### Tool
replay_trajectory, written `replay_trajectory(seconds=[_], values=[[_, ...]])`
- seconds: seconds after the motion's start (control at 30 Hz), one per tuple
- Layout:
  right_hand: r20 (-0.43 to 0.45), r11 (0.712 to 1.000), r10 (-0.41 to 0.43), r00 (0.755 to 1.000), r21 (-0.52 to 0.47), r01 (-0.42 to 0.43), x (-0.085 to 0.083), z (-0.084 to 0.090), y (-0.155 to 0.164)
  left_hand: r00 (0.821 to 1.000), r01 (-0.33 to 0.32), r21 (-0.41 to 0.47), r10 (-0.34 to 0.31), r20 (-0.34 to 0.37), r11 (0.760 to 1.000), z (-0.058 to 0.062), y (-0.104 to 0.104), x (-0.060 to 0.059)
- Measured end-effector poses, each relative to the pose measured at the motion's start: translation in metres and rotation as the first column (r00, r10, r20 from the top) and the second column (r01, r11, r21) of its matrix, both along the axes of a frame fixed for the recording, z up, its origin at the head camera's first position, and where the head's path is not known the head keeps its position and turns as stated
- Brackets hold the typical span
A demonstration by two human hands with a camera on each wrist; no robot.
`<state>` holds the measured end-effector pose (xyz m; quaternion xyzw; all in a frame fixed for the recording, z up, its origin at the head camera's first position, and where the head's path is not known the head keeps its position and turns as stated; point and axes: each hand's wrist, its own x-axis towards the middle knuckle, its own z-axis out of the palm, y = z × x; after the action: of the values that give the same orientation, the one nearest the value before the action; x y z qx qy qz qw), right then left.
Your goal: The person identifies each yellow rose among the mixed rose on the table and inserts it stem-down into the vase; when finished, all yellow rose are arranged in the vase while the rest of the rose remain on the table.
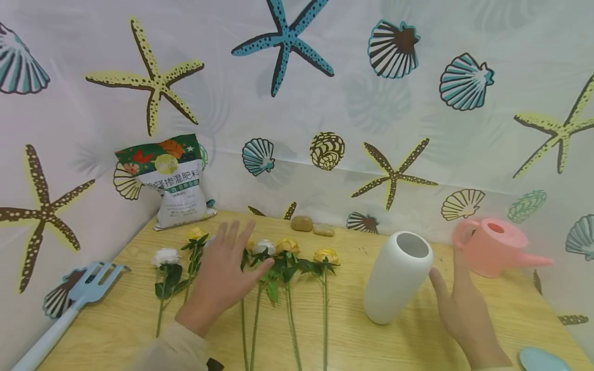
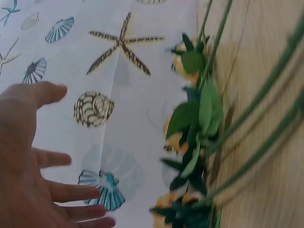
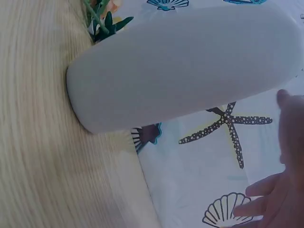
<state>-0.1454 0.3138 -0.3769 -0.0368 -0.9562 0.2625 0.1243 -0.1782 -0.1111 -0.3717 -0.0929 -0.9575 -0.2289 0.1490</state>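
Several long-stemmed roses lie on the wooden table, among them a white rose (image 1: 165,256) at the left and a yellow rose (image 1: 326,255) at the right end. Over the flower heads hovers my left hand (image 1: 227,273), fingers spread and holding nothing; it hides part of the row. A white vase (image 1: 394,283) stands upright to the right of the flowers. Beside it is my right hand (image 1: 464,309), fingers extended. Its thumb tip comes right up to the vase's upper side in the right wrist view (image 3: 294,142); whether they touch I cannot tell.
Behind the right hand sits a pink watering can (image 1: 496,247). A printed bag (image 1: 181,190) leans at the back left, with two stones (image 1: 301,223) along the back edge. A light-blue garden fork (image 1: 93,286) lies left; a blue rounded object (image 1: 540,359) is at the lower right.
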Motion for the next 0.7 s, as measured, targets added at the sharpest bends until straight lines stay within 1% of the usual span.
replay_trajectory(seconds=[0.03,0.07,0.1,0.13,0.17,0.2,0.23,0.3,0.33,0.37,0.43,0.5,0.53,0.63,0.67,0.7], values=[[-0.030,0.996,-0.001,1.000,-0.089,-0.002,0.002,0.001,-0.003,0.999,0.025,0.089,-0.029,0.039,0.996,-0.001,0.009,0.003],[-0.059,0.983,-0.005,0.998,-0.184,-0.006,0.003,0.002,-0.007,0.995,0.043,0.178,-0.059,0.083,0.983,-0.001,0.018,0.006],[-0.098,0.959,-0.004,0.995,-0.284,-0.025,0.004,0.002,-0.012,0.988,0.057,0.259,-0.092,0.128,0.964,-0.002,0.027,0.010],[-0.154,0.918,0.006,0.988,-0.391,-0.066,0.005,0.002,-0.016,0.976,0.068,0.328,-0.131,0.173,0.942,-0.004,0.035,0.013],[-0.215,0.869,0.018,0.976,-0.480,-0.122,0.005,0.001,-0.021,0.961,0.083,0.369,-0.172,0.218,0.926,-0.006,0.043,0.017],[-0.265,0.816,0.030,0.964,-0.551,-0.177,0.005,0.000,-0.025,0.943,0.097,0.401,-0.213,0.254,0.911,-0.008,0.050,0.020],[-0.305,0.763,0.042,0.951,-0.605,-0.228,0.005,-0.001,-0.030,0.925,0.114,0.423,-0.251,0.285,0.899,-0.010,0.057,0.022],[-0.344,0.658,0.070,0.936,-0.690,-0.302,0.006,-0.003,-0.037,0.892,0.142,0.443,-0.308,0.331,0.885,-0.016,0.070,0.028],[-0.354,0.621,0.085,0.931,-0.712,-0.327,0.006,-0.004,-0.040,0.878,0.156,0.448,-0.331,0.346,0.880,-0.018,0.075,0.031],[-0.353,0.608,0.100,0.930,-0.718,-0.337,0.007,-0.005,-0.042,0.868,0.162,0.450,-0.344,0.358,0.878,-0.021,0.080,0.033],[-0.344,0.603,0.116,0.932,-0.721,-0.341,0.008,-0.006,-0.046,0.856,0.173,0.459,-0.364,0.367,0.872,-0.024,0.089,0.037],[-0.340,0.583,0.132,0.931,-0.733,-0.350,0.009,-0.008,-0.049,0.851,0.172,0.470,-0.371,0.372,0.866,-0.027,0.096,0.040],[-0.337,0.583,0.134,0.932,-0.733,-0.349,0.009,-0.008,-0.051,0.850,0.173,0.474,-0.374,0.372,0.863,-0.029,0.099,0.041],[-0.335,0.604,0.136,0.932,-0.718,-0.346,0.009,-0.009,-0.055,0.848,0.163,0.477,-0.370,0.381,0.864,-0.032,0.106,0.043],[-0.333,0.615,0.133,0.933,-0.711,-0.342,0.009,-0.009,-0.056,0.845,0.158,0.478,-0.369,0.388,0.864,-0.033,0.108,0.044],[-0.327,0.636,0.127,0.936,-0.697,-0.330,0.008,-0.009,-0.057,0.841,0.155,0.477,-0.368,0.396,0.865,-0.034,0.110,0.044]])
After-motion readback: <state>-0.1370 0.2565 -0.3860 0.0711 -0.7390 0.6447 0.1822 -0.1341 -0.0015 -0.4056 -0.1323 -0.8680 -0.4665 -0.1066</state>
